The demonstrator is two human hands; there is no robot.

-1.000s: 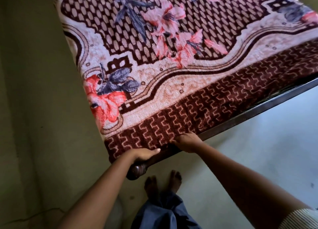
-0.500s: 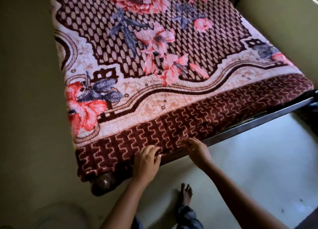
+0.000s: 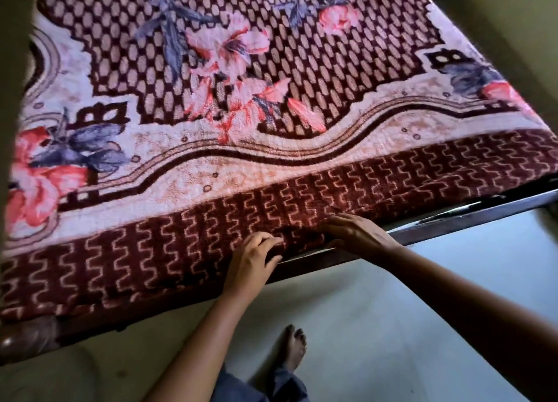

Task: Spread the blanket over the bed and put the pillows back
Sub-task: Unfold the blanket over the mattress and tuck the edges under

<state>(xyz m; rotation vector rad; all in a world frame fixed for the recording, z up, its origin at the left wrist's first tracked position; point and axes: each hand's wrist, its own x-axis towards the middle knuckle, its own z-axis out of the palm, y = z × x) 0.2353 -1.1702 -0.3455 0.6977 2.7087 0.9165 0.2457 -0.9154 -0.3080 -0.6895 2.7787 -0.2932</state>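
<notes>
A thick flowered blanket (image 3: 271,105) in maroon, cream and pink lies flat over the bed, its maroon zigzag border hanging over the near edge. My left hand (image 3: 250,262) rests on that border with fingers bent against the fabric at the bed's edge. Just right of it, my right hand (image 3: 356,235) lies on the border with fingers stretched along the fold, thumb under the edge. Below the border shows the dark bed frame rail (image 3: 453,223). No pillows are in view.
A rounded wooden bedpost (image 3: 21,338) sits at the near left corner. Walls close in on the left and the far right. Pale floor (image 3: 422,311) spreads below the bed, with my bare foot (image 3: 294,347) on it.
Both hands have shifted right along the blanket's near border, away from the corner post. The view has moved closer and more over the bed.
</notes>
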